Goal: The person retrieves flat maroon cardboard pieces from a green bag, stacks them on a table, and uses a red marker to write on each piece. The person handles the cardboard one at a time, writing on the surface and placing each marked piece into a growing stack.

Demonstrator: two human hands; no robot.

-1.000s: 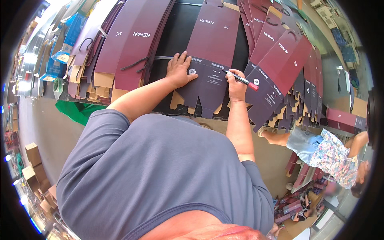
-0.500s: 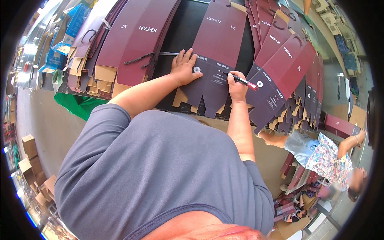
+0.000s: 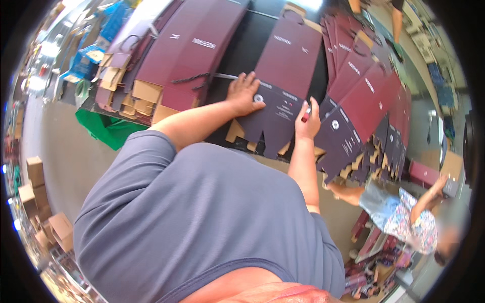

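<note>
A flat, unfolded maroon and dark purple carton (image 3: 288, 55) with a cord handle lies on the black table in front of me. Spread on the left side of its dark panel, my left hand (image 3: 244, 95) rests with the fingers apart. My right hand (image 3: 309, 122) is at the panel's right edge, its fingers curled around a marker pen (image 3: 306, 115). Only the pen's red end shows clearly; where its tip points I cannot tell.
Stacked maroon cartons (image 3: 187, 50) lie to the left, and more flat cartons (image 3: 369, 96) fan out on the right. A green bag (image 3: 101, 129) hangs below the table edge. Another person (image 3: 399, 212) is at the right, reaching toward a maroon box (image 3: 423, 173).
My right hand has lifted from the printed panel and turned, swinging the pen from lying across the panel to upright in the fingers. The whole view has shifted; my left hand stays on the carton.
</note>
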